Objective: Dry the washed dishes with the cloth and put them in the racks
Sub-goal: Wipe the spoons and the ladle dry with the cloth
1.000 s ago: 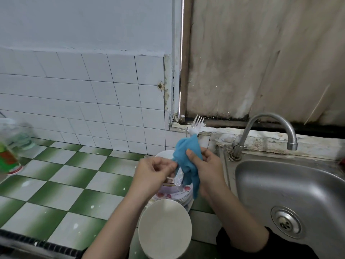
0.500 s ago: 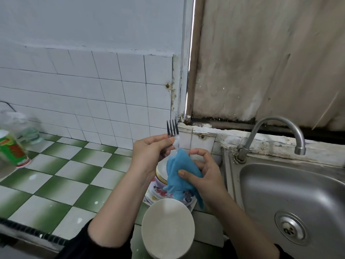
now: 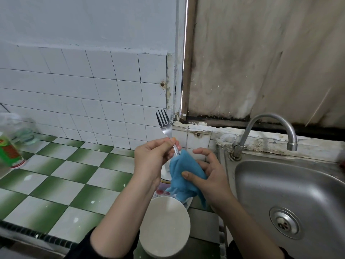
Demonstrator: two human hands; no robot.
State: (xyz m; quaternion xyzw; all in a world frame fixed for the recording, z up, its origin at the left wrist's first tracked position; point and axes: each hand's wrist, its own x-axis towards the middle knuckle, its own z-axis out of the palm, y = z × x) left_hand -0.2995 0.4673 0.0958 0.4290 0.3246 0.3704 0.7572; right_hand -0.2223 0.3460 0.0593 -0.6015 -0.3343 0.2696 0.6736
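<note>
My left hand (image 3: 152,158) pinches the neck of a metal fork (image 3: 165,126) and holds it upright, tines up, in front of the tiled wall. My right hand (image 3: 209,176) grips a blue cloth (image 3: 183,176) wrapped around the lower part of the fork's handle, which is hidden inside it. Below my hands stands a stack of patterned plates (image 3: 164,186) with a white bowl (image 3: 165,227) turned bottom up in front of it, on the counter beside the sink.
A green and white checkered counter (image 3: 61,180) spreads to the left, with a clear plastic bottle with a green label (image 3: 10,146) at its far left. A steel sink (image 3: 291,195) with a curved tap (image 3: 268,128) fills the right side.
My left hand has taken the fork's neck and raised it clear of the cloth, so the tines now show fully. My right hand slid the cloth down the handle.
</note>
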